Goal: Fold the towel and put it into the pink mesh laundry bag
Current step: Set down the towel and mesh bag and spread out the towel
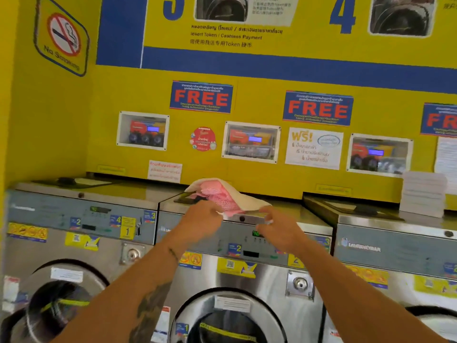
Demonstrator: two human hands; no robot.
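Pink mesh laundry bag (217, 198), lying on the stainless-steel top of the middle washing machine (296, 214), which serves as worktop. Cream towel (243, 196) wrapped over and behind it, not visibly inside. Left hand (201, 220) pinches the bag's near edge; right hand (277, 230) pinches something small and pale, probably the mouth's other side, blurred. Hands apart, likely spreading the opening.

yellow wall (272, 184): "no smoking" sign (61, 37), big blue "3" (173, 7) and "4" (342, 14), "insert token / cashless payment" line (226, 36), two full "free" stickers (201, 97), a third cut off. right washer (395, 256) panel reads "laundrybar". middle washer display (257, 233) green "40".
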